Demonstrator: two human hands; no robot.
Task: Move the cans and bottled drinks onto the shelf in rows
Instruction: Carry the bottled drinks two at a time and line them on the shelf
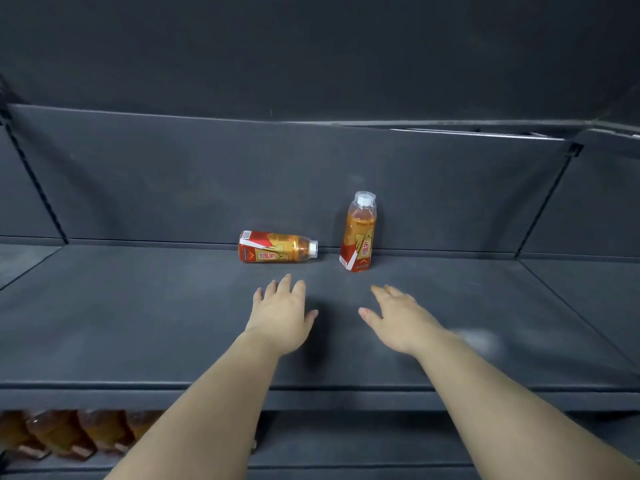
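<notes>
A wide dark grey shelf [138, 323] fills most of the view, its flat board running back to a plain rear panel. Both bare forearms reach in over its front edge.

The left hand [280, 317] is palm down with its fingers spread and straight, holding nothing. The right hand [401, 320] is beside it, also with fingers loosely extended and nothing in it. Whether either palm rests on the board or hovers just above it cannot be told.

At the back of the shelf, against the rear panel, are two orange drinks with red and gold labels. The standing bottle [358, 233] is upright beyond the right hand, clear cap on top. The fallen bottle [277, 251] lies on its side beyond the left hand, its cap pointing right toward the standing one. The two are near each other but apart, and neither hand touches either.

Below the shelf at the lower left, a row of lower bottles [69, 434] with amber contents shows only in part, blurred and cut off by the shelf edge.
</notes>
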